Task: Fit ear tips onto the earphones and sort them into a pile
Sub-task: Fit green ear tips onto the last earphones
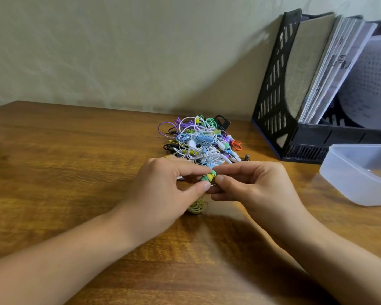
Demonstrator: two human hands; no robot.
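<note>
Head view of a brown wood-grain table [75,155] set against a pale wall. At the centre of the scene, the left hand [163,190] and the right hand [251,188] meet fingertip to fingertip, just above the tabletop. Between them sits a small green earphone bud with a yellow part [208,177]; the left thumb and forefinger pinch it from the left, and the right thumb and curled fingers pinch it from the right. Whether an ear tip is seated on the bud cannot be told. A coil of olive-green cable [196,207] lies on the table directly below the hands, partly hidden by the left hand. Just beyond the hands, farther from the viewer, lies a tangled pile of earphones with white, blue, purple, green, black and red cables [201,139]. At the right edge, near the right hand but apart from it, stands a translucent white plastic container with rounded corners [348,172]. Behind it, at far right against the wall, a black perforated plastic file holder [273,84] contains upright papers and booklets [330,69].
</note>
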